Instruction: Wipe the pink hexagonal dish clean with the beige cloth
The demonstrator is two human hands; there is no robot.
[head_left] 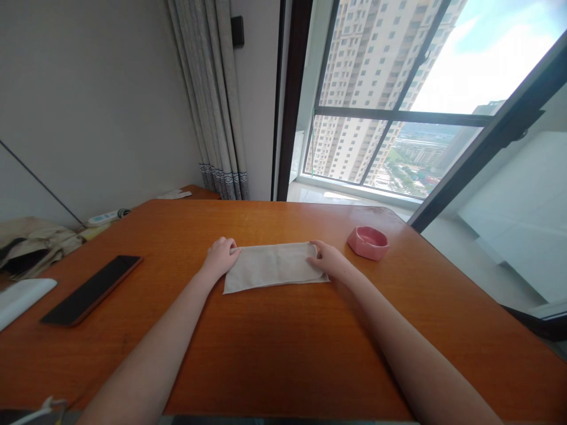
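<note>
A light beige cloth [274, 265] lies folded into a long strip across the middle of the wooden table [283, 354]. My left hand [220, 258] pinches its far left corner, thumb on top. At the opposite end, my right hand [326, 260] grips the right edge with thumb and fingers. The cloth's near edge rests on the table, with its near left corner pointing toward me. Part of each end is hidden under my fingers.
A pink bowl [368, 242] stands right of my right hand. On the left lie a dark phone-like slab [93, 290] and a white object [24, 301]. A crumpled cloth pile [38, 245] and a power strip [104, 218] lie farther left. A window [398, 112] is beyond the table.
</note>
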